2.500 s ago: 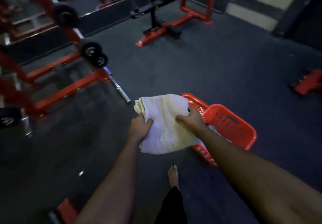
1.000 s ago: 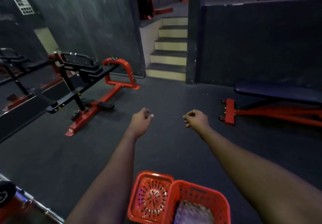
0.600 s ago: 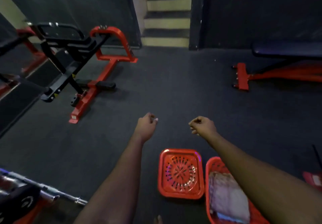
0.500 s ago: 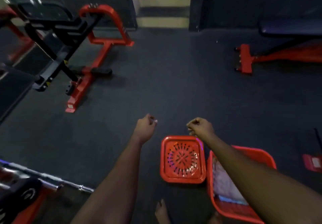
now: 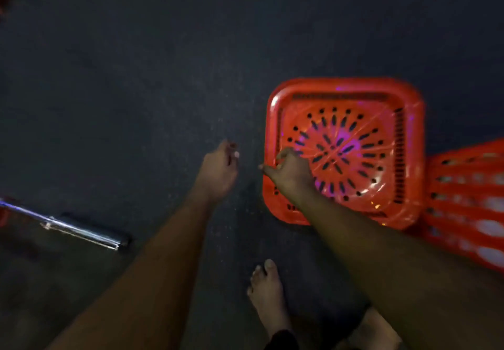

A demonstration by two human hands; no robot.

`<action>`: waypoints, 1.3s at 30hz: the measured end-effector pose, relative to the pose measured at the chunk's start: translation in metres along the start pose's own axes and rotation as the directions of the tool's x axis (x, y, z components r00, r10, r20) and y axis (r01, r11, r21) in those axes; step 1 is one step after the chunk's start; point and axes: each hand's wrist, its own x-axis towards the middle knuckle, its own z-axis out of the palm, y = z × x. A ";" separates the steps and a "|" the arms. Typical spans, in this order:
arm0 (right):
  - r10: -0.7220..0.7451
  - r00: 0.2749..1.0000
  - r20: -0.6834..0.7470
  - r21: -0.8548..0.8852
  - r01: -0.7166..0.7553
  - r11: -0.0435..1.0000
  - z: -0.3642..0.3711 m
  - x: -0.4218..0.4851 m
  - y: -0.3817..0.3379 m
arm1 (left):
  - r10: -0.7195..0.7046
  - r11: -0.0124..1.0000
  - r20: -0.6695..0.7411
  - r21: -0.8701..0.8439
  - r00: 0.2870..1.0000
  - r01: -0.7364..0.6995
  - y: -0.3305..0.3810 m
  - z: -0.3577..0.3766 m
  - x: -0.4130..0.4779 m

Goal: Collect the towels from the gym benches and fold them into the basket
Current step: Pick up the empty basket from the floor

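The right hand [image 5: 290, 176], loosely curled and grasping nothing, hovers over the near-left edge of the flat red perforated plastic lid [image 5: 346, 150] lying on the dark rubber floor. The left hand [image 5: 219, 169], likewise loosely curled around nothing, hangs just left of the lid. Right of the lid stands the red slotted plastic basket [image 5: 469, 199], pale patches showing through its slots, likely towels. If closing up is next, hook the lid's rim with both hands and seat it squarely. A chrome barbell end [image 5: 81, 231] lies far left of the lid.
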 end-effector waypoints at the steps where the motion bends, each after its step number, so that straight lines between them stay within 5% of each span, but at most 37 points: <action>1: 0.004 1.000 -0.027 -0.054 -0.006 0.999 0.021 0.009 0.011 | 0.004 1.000 0.010 0.009 1.000 -0.004 -0.022 0.016 0.009; 7: 0.022 0.994 -0.105 -0.282 -0.051 0.958 0.059 0.022 0.026 | -0.050 0.999 0.080 -0.013 0.996 0.051 -0.076 0.037 0.012; 15: 0.200 0.921 -0.333 -0.077 -0.238 0.968 -0.131 -0.074 -0.124 | -0.004 0.998 -0.026 -0.071 1.000 0.002 0.052 -0.106 -0.072; 19: 0.137 0.945 -0.297 0.176 -0.086 0.981 -0.241 -0.153 -0.210 | 0.046 0.992 -0.100 -0.116 0.994 -0.057 0.145 -0.214 -0.125; 24: 0.042 0.981 -0.189 0.511 0.062 0.857 -0.355 -0.268 -0.329 | 0.056 0.977 -0.256 -0.184 0.965 -0.105 0.231 -0.354 -0.202; 31: -0.157 0.958 -0.241 0.602 0.275 0.750 -0.472 -0.392 -0.414 | 0.048 0.962 -0.408 -0.226 0.911 -0.152 0.292 -0.478 -0.294; 39: -0.289 0.895 -0.340 0.709 0.445 0.547 -0.577 -0.471 -0.413 | 0.051 0.937 -0.342 -0.309 0.938 -0.164 0.355 -0.502 -0.331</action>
